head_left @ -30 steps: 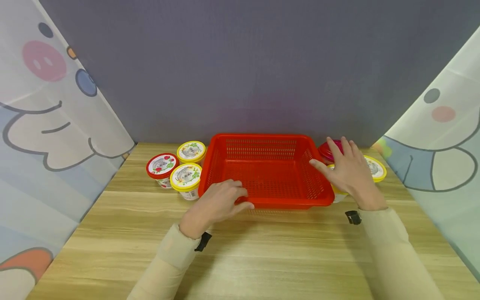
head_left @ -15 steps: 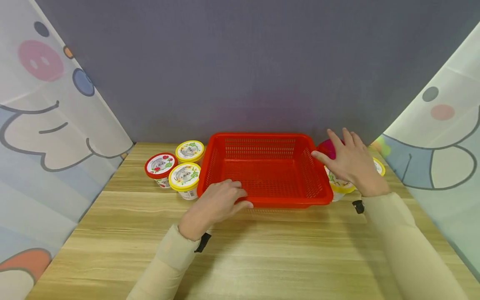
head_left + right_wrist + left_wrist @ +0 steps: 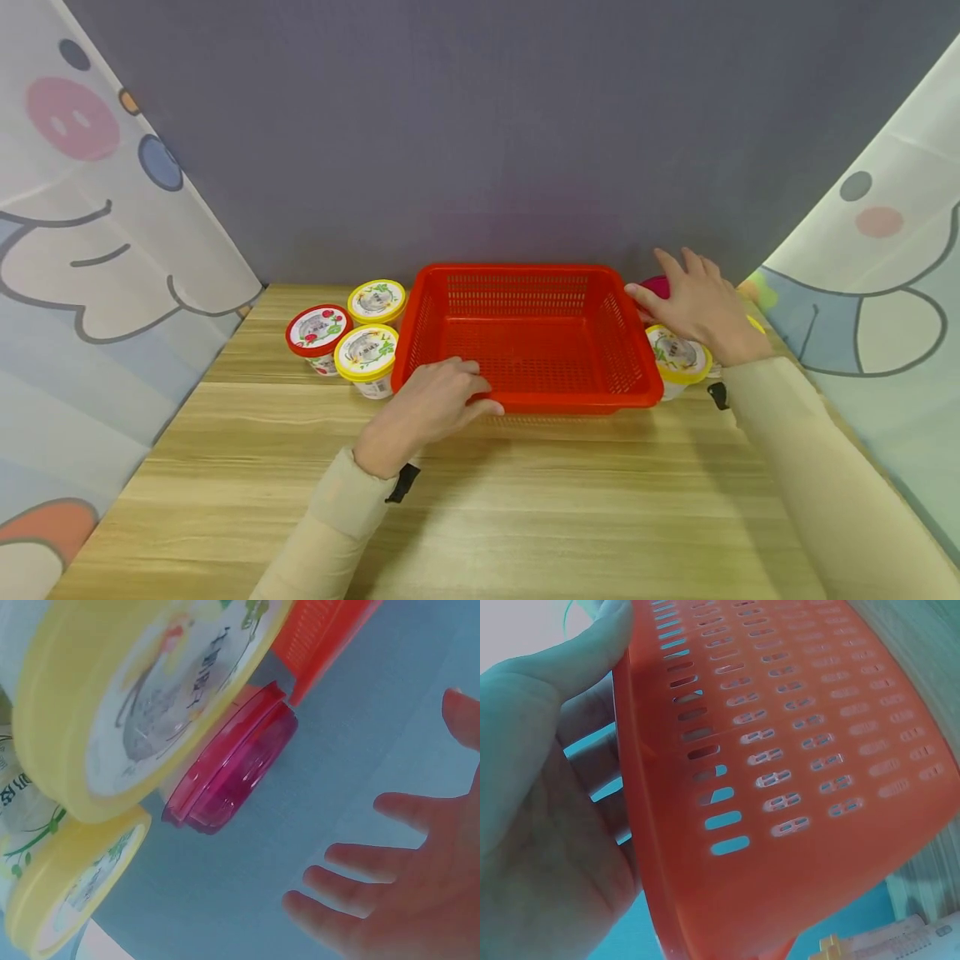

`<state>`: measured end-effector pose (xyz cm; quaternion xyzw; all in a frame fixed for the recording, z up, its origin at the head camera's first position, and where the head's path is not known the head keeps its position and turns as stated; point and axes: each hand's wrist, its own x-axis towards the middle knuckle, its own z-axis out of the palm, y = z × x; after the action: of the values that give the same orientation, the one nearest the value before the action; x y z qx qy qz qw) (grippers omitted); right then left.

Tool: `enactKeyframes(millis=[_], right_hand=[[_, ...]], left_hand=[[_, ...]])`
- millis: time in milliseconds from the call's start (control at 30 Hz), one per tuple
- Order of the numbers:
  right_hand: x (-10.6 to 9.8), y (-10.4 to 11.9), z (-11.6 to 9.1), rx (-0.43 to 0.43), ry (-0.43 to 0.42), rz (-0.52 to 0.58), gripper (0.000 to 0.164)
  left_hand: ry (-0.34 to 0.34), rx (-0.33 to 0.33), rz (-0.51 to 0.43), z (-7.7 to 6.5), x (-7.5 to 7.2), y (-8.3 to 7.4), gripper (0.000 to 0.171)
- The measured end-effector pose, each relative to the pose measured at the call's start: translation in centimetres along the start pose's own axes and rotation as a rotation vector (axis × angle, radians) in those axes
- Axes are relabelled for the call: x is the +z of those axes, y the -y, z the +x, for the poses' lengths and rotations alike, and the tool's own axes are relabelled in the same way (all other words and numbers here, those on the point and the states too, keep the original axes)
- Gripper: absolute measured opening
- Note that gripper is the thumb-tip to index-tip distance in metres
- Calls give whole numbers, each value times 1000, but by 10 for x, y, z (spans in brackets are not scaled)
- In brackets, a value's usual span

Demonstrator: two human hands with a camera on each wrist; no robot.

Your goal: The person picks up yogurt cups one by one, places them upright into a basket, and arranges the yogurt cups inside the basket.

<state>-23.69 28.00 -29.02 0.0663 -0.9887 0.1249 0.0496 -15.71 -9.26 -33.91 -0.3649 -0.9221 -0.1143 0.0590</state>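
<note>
A red plastic basket (image 3: 525,402) with slotted walls sits at the back middle of the table. My left hand (image 3: 431,408) grips its front rim near the left corner; in the left wrist view, the fingers (image 3: 592,761) reach behind the slotted wall and the thumb lies along the rim. Over the tubs on the right, my right hand (image 3: 705,312) is spread and holds nothing. Partly under it in the head view are a container with a magenta lid (image 3: 657,286) and a yellow-lidded tub (image 3: 678,354). In the right wrist view the magenta lid (image 3: 232,765) shows apart from the fingertips.
Left of the basket stand a red-lidded tub (image 3: 318,331) and two yellow-lidded tubs (image 3: 367,350). Another yellow-lidded tub (image 3: 82,881) is at the right, mostly hidden by the right hand in the head view. A grey wall (image 3: 510,133) rises behind the basket.
My right hand has shifted slightly forward above the right-hand tubs, uncovering more of the near yellow-lidded tub and covering more of the far one. The left hand and basket stay in place.
</note>
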Motion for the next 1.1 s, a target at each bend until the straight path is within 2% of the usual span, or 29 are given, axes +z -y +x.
enactKeyframes(millis=[367,533,733,1100], right_hand=[[-2,-6,17,37,57,-37,94],[0,-12,25,60,115,-41,94],[3,-20,31,47,187,-42,88],[7,-28,34,46,288,-9,78]], left_hand=[[-2,-6,-17,-1,1,0,29],[0,-11,-21,0,2,0,29],[-6,3,-20,0,2,0,27],[0,-2,-11,-1,2,-1,24]])
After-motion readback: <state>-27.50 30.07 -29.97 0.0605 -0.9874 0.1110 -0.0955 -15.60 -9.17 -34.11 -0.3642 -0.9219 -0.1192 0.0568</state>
